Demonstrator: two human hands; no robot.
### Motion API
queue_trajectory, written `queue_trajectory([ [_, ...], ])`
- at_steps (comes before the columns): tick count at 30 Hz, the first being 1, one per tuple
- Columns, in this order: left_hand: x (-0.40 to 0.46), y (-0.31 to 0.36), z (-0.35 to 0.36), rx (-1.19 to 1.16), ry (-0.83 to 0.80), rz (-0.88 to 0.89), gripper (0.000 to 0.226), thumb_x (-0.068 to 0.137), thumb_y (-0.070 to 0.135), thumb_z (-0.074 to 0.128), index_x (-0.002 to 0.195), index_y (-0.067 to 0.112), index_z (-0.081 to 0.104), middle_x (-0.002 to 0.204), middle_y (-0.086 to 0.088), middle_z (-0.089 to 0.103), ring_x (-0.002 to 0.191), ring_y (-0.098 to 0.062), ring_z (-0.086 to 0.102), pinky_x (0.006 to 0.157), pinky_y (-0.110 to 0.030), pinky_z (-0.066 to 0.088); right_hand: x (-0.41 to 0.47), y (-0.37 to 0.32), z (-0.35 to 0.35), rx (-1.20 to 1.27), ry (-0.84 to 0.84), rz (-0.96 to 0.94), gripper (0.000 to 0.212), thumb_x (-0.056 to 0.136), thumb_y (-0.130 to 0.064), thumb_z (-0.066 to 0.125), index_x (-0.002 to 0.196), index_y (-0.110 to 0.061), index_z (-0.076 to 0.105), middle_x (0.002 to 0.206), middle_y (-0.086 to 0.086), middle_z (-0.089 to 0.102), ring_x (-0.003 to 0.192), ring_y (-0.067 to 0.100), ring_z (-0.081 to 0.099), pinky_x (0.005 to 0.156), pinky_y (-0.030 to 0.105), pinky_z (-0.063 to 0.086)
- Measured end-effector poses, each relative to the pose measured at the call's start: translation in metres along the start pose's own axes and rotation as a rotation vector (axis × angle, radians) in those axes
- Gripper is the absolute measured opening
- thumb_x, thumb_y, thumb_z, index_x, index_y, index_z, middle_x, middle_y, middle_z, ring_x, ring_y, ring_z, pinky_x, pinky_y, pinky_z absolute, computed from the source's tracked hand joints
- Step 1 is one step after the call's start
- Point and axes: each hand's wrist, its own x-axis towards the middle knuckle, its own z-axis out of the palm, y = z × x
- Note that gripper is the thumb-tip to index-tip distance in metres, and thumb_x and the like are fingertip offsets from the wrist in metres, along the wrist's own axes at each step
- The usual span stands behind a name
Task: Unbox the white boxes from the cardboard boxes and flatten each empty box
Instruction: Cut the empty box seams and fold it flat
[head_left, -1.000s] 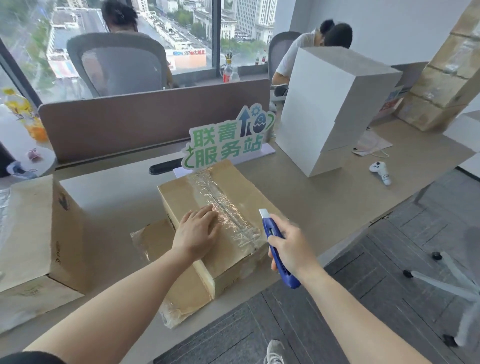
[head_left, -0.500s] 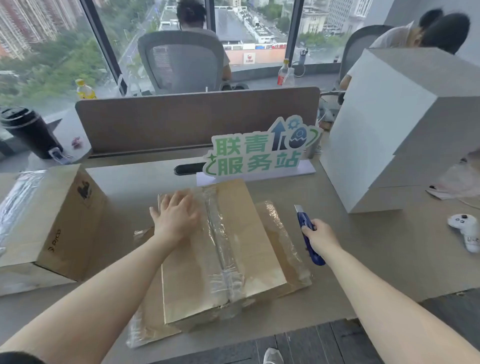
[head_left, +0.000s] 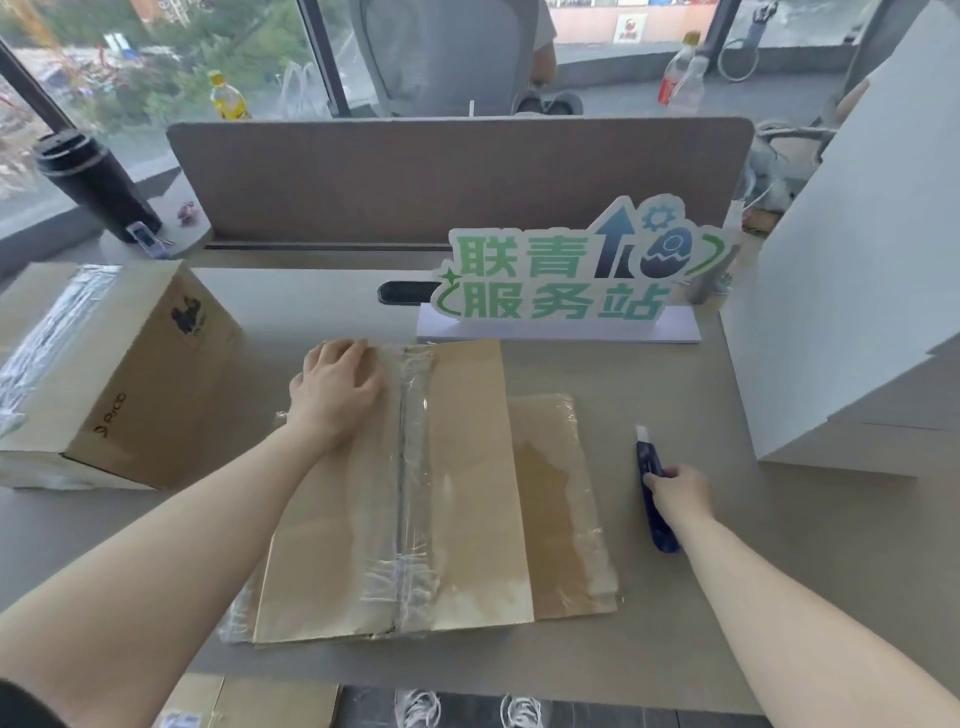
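Flat box in front of us, one taped box waiting on the left

Sealed cardboard box (head_left: 111, 374) far left; our left hand (head_left: 335, 387) presses flat-fingered on the flattened box (head_left: 467, 493) at the desk (head_left: 727, 597) edge; right hand (head_left: 678, 491) grips the blue cutter (head_left: 655, 499); white boxes (head_left: 852, 291) stacked far right

flat box (head_left: 467, 467) tan | knife (head_left: 655, 499) blue | sign (head_left: 566, 275) green/wht | stack (head_left: 857, 291) wht

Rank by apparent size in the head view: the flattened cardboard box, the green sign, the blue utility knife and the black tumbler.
1. flattened cardboard box, pressed by the left hand
2. green sign
3. black tumbler
4. blue utility knife, gripped by the right hand

Tumbler sits farther away, so its rank against the knife is unsure.
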Motion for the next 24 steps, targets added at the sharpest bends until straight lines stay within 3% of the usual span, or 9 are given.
queue_trajectory([
  [4,0.002,0.002,0.003,0.003,0.027,0.004,0.05,0.096,0.043,0.045,0.145,0.032,0.04,0.147,0.001,0.037,0.142,-0.021,0.018,0.111,-0.048,0.023,0.003,0.002,0.005,-0.133,0.071,-0.002,0.023,0.088,-0.029,0.067,0.095,-0.008,0.064,0.1,0.017,0.069,0.09,0.035,0.064,0.079,0.038,0.052],
  [7,0.004,0.002,0.004,-0.025,0.043,0.007,0.044,0.095,0.042,0.047,0.138,0.034,0.047,0.142,0.001,0.041,0.139,-0.021,0.022,0.109,-0.048,0.026,-0.013,-0.015,0.007,-0.228,0.237,-0.092,0.028,0.089,-0.025,0.064,0.111,-0.008,0.061,0.117,0.021,0.06,0.108,0.039,0.057,0.088,0.043,0.047],
  [9,0.005,0.002,0.004,-0.041,0.038,0.012,0.041,0.094,0.041,0.047,0.135,0.035,0.049,0.141,0.001,0.043,0.138,-0.021,0.024,0.108,-0.048,0.027,-0.037,-0.047,0.011,-0.11,0.302,-0.29,0.025,0.09,-0.01,0.059,0.114,-0.006,0.062,0.118,0.02,0.058,0.108,0.038,0.055,0.086,0.04,0.045],
  [12,0.006,0.004,0.003,-0.069,0.012,0.03,0.037,0.095,0.038,0.047,0.131,0.034,0.051,0.141,0.003,0.044,0.138,-0.021,0.026,0.107,-0.047,0.027,-0.086,-0.119,0.025,0.093,0.259,-0.714,0.021,0.093,-0.001,0.054,0.11,-0.006,0.066,0.107,0.007,0.061,0.1,0.024,0.057,0.082,0.023,0.04],
  [14,0.005,0.007,0.003,-0.086,0.005,0.051,0.034,0.095,0.032,0.046,0.128,0.032,0.053,0.139,0.003,0.046,0.137,-0.021,0.027,0.105,-0.046,0.027,-0.116,-0.168,0.04,0.092,0.189,-0.966,0.024,0.093,0.0,0.052,0.112,-0.005,0.067,0.106,0.003,0.063,0.102,0.018,0.056,0.086,0.014,0.038],
  [16,0.005,0.009,0.003,-0.1,0.009,0.074,0.033,0.095,0.025,0.044,0.125,0.03,0.055,0.137,0.003,0.049,0.136,-0.022,0.029,0.103,-0.045,0.027,-0.136,-0.205,0.061,-0.057,0.037,-1.094,0.034,0.094,-0.002,0.048,0.125,-0.004,0.063,0.121,0.007,0.064,0.117,0.022,0.053,0.099,0.022,0.039],
  [19,0.008,0.01,0.004,-0.139,0.015,0.1,0.029,0.095,0.024,0.042,0.119,0.031,0.057,0.132,0.006,0.052,0.134,-0.021,0.032,0.102,-0.044,0.027,-0.138,-0.227,0.092,-0.393,-0.166,-0.956,0.041,0.1,-0.016,0.041,0.139,-0.007,0.052,0.143,0.007,0.051,0.134,0.027,0.041,0.109,0.041,0.036],
  [21,0.011,0.008,0.005,-0.177,0.013,0.114,0.025,0.095,0.024,0.043,0.114,0.032,0.059,0.127,0.007,0.054,0.131,-0.02,0.034,0.101,-0.042,0.026,-0.133,-0.227,0.104,-0.434,-0.205,-0.874,0.036,0.1,-0.019,0.041,0.127,-0.006,0.06,0.135,0.011,0.057,0.127,0.032,0.048,0.106,0.042,0.038],
  [24,0.015,0.006,0.005,-0.226,0.0,0.114,0.017,0.096,0.028,0.049,0.106,0.031,0.062,0.119,0.008,0.057,0.125,-0.019,0.039,0.098,-0.039,0.025,-0.131,-0.215,0.11,-0.317,-0.174,-0.894,0.032,0.094,-0.012,0.048,0.12,-0.009,0.067,0.124,0.01,0.066,0.117,0.031,0.056,0.103,0.038,0.04],
])
